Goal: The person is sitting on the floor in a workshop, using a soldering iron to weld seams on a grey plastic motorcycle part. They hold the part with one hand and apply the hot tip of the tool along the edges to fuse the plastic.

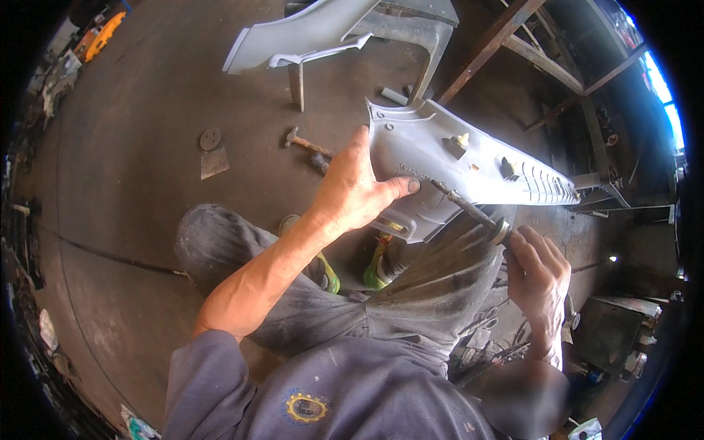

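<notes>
My left hand (367,176) grips a long pale grey plastic panel (477,172) by its near-left end, thumb lying on its face beside a line of rough marks. The panel extends to the right, with clips and a row of ribs on it. My right hand (535,271) is closed round the handle end of a long metal tool (477,213), whose tip meets the panel just right of my left thumb. My knees are bent beneath the panel.
A second grey plastic part (286,40) rests on a grey stool (433,44). On the floor (132,147) lie a hammer (301,141), a disc (210,138), a small plate (215,164) and a hose (117,257). A rusty metal frame (499,37) stands at the upper right.
</notes>
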Demonstrator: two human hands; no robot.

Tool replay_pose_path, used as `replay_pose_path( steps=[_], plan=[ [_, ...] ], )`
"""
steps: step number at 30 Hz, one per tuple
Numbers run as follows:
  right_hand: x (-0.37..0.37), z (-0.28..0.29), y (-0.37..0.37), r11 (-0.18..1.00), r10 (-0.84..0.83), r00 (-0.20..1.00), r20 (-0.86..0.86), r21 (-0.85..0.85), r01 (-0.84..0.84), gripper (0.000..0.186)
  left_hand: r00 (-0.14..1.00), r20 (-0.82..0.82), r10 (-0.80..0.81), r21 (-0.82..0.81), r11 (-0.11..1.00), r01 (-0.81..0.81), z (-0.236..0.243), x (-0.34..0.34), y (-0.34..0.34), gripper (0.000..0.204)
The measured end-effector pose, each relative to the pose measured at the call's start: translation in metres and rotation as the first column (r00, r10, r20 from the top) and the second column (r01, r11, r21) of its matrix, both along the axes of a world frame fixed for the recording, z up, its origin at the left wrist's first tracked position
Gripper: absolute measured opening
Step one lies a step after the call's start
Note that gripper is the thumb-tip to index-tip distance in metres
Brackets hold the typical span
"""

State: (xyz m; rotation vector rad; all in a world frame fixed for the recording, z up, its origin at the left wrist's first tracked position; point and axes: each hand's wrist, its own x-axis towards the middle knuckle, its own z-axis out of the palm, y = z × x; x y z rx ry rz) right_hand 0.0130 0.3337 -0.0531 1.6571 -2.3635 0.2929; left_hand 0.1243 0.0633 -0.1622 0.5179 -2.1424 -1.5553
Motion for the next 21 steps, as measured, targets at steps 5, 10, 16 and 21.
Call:
replay_pose_path(
  steps=[5, 10, 16, 21],
  plan=[
    [-0.004, 0.001, 0.004, 0.995, 0.062, 0.998, -0.023, -0.074, -0.063, 0.035, 0.999, 0.040, 0.019, 0.002, 1.000, -0.019, 0.002, 0.000, 0.000, 0.070],
    [-0.002, 0.003, 0.014, 0.989, 0.065, 0.998, -0.007, -0.135, -0.065, 0.035, 1.000, -0.009, 0.018, 0.062, 0.998, -0.018, 0.001, -0.001, 0.000, 0.068],
    [0.000, -0.001, 0.007, 0.998, 0.035, 0.999, -0.006, -0.060, -0.035, 0.037, 1.000, 0.015, 0.007, 0.033, 0.999, -0.008, 0.007, -0.002, 0.000, 0.067],
    [0.001, -0.004, 0.006, 0.999, -0.001, 0.999, 0.046, -0.038, 0.003, 0.038, 0.999, 0.045, 0.023, 0.018, 1.000, -0.024, 0.007, 0.000, 0.000, 0.067]
  ],
)
